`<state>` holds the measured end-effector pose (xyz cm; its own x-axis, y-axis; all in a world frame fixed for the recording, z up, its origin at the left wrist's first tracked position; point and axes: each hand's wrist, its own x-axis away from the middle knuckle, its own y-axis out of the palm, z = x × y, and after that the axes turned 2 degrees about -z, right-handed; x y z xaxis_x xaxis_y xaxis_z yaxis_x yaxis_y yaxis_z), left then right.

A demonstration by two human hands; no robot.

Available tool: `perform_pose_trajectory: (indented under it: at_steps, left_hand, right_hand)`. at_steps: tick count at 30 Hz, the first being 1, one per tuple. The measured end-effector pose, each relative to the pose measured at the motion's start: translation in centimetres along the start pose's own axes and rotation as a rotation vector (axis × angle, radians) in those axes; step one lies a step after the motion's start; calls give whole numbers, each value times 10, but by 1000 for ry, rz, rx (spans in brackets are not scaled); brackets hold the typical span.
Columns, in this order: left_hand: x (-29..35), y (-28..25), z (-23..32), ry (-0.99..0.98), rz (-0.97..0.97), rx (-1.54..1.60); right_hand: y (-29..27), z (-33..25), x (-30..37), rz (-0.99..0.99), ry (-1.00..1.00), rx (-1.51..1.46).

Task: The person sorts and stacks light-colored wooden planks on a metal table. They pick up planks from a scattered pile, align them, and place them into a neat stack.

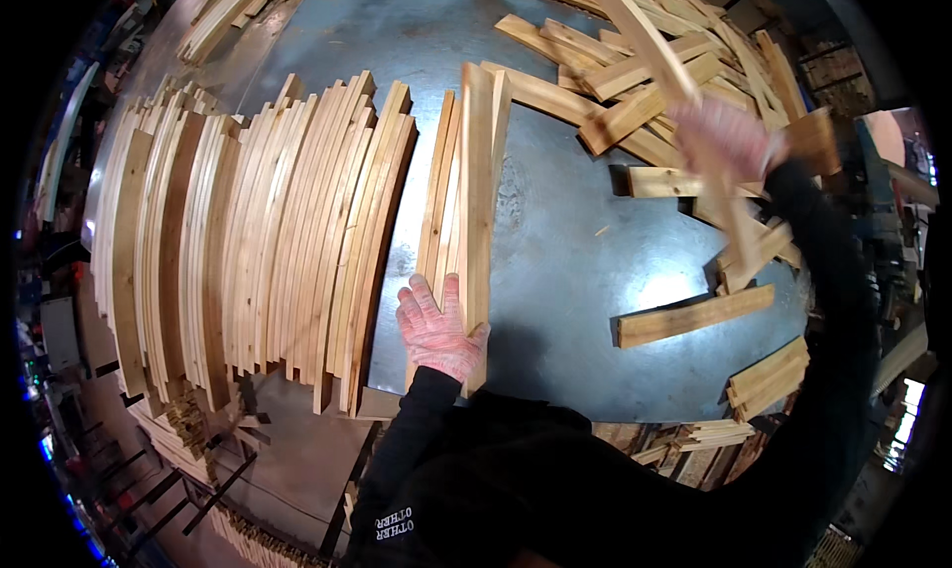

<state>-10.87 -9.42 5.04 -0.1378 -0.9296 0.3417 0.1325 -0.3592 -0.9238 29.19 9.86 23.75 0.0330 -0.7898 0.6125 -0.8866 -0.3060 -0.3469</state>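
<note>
My left hand (441, 332), in a pinkish work glove, lies with its fingers spread on a few narrow wooden boards (437, 206). Beside its thumb a wider board (477, 191) stands on edge, and a thin strip leans just behind that board's far end. To the right, my raised right hand (726, 136) is closed around a long wooden board (645, 37). That board slants from the far middle down toward the near right. Motion smears this hand and the board's lower part, so the single fingers cannot be made out.
A wide row of boards on edge (297, 231) fills the left of the metal table (565, 236). A jumbled heap of boards (635, 77) lies at the far right. Single boards (694, 315) lie nearer, one pair (769, 378) by the table's near right edge.
</note>
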Motion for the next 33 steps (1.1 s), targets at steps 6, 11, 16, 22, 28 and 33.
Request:
perform_pose_trajectory:
  at_steps: [6,11,16,22,28,33]
  left_hand:
    - [-6,-18,14,30,-63,42]
    - [3,16,-19,-10,125,253]
    - [6,0,15,-107,-42,-39]
    - [5,-4,19,-56,-101,-79]
    - [7,-2,-1,23,-40,34]
    - [6,15,5,7,59,58]
  right_hand:
    - [273,223,2,344,-384,890]
    - [335,150,54,141,-865,1135]
    - [232,163,0,996,86,214]
    - [220,175,-40,572,-126,-792]
    - [181,173,-21,-35,-570,-1294]
    - [233,172,-52,131,-202,-377]
